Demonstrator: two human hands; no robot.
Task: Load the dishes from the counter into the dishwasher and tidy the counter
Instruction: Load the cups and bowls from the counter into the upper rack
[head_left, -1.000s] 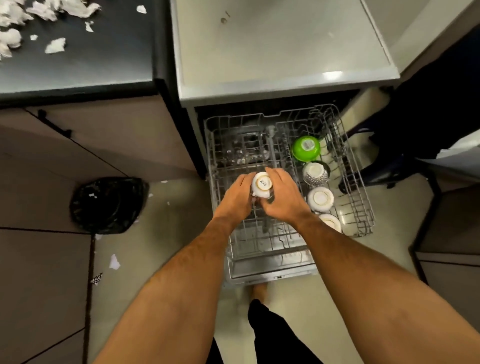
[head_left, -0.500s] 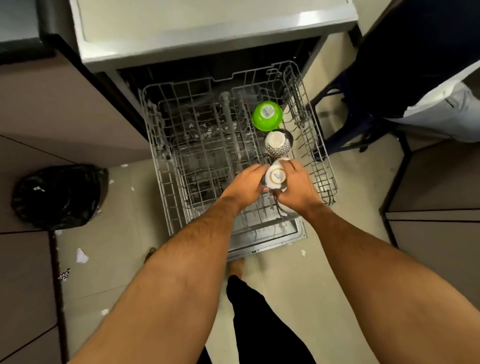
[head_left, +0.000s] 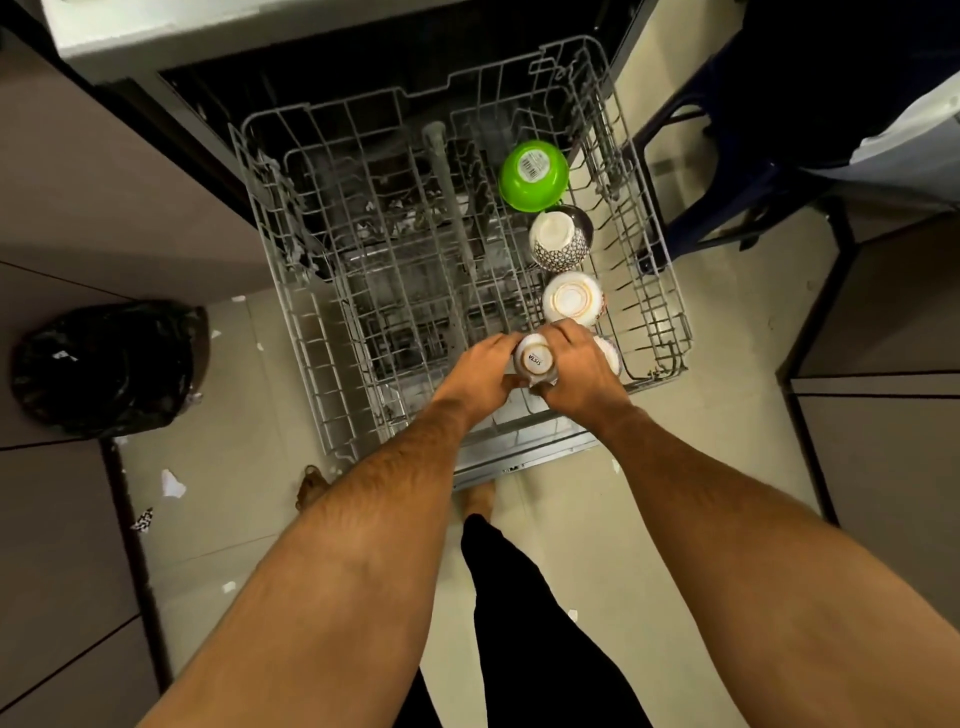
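Loading step: left hand (head_left: 480, 371) and right hand (head_left: 579, 371) both clasp an inverted white cup (head_left: 536, 360) at the rack's (head_left: 291, 270) front-right corner; seating it comes next.

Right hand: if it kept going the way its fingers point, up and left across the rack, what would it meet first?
Its fingers already wrap the white cup; past that, probably the left hand on the cup's other side.

Upturned white cup (head_left: 535, 360) at rack's (head_left: 291, 291) front-right.
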